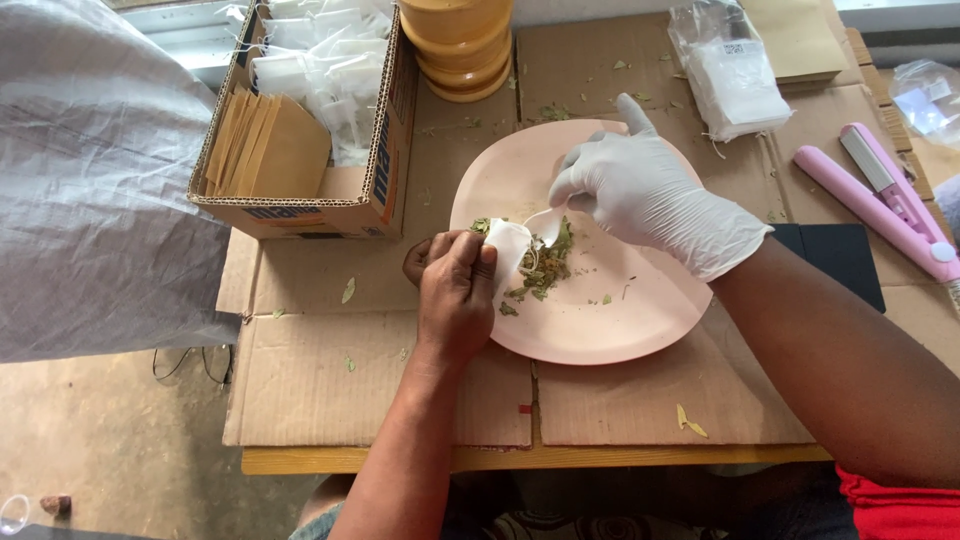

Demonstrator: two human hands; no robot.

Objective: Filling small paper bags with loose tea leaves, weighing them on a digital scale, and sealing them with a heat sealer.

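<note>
— What's the setting?

— A wooden worktop (pixel 400 460) covered with flattened cardboard sheets (pixel 330 385), over a bare concrete floor (pixel 110 450). A grey sack (pixel 90 170) hangs at the left. At the back stand a cardboard box (pixel 345 195) of brown envelopes and small white bags, and a stack of yellow lids (pixel 460 45). A pink sealer tool (pixel 885 195) lies at the right, near a clear packet (pixel 725 70).

— And the hands?

— The bare left hand (pixel 455 295) is curled shut around a small white bag (pixel 508 245), holding it at the rim of the pink plate (pixel 600 325). The gloved right hand (pixel 640 195) pinches a white spoon (pixel 545 225), its bowl touching the bag's mouth.

— The dried leaves?

— The dried leaves (pixel 545 265) are piled on the plate, just beside the bag.
</note>
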